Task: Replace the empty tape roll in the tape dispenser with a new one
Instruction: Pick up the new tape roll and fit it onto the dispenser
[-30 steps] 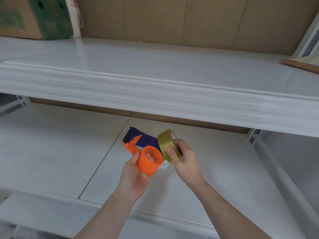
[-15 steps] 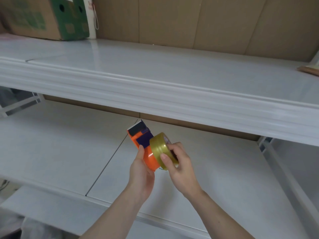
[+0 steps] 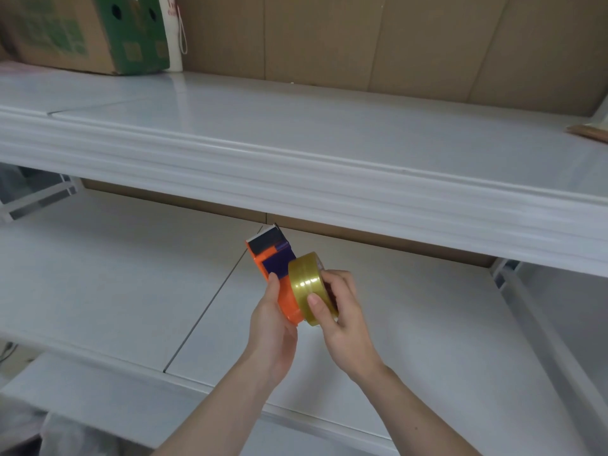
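Note:
My left hand (image 3: 273, 327) grips an orange and dark blue tape dispenser (image 3: 274, 264), held upright above the lower white shelf with its cutter end pointing up and away. My right hand (image 3: 342, 311) holds a yellowish clear tape roll (image 3: 307, 284) pressed against the right side of the dispenser's orange hub. The thumb lies across the roll's outer face and the fingers wrap behind it. Whether the roll sits fully over the hub is hidden by the roll itself.
A white upper shelf (image 3: 296, 166) juts out above the hands. A cardboard box with green print (image 3: 88, 31) stands at its back left. A brown flat object (image 3: 589, 131) lies at its right edge. The lower shelf (image 3: 115, 274) spreads beneath, with a seam (image 3: 204, 311) left of my hands.
The dispenser turned from hub-facing-me to upright, and my right hand brought the tape roll against its side. Both hands rose slightly; the camera view shifted right.

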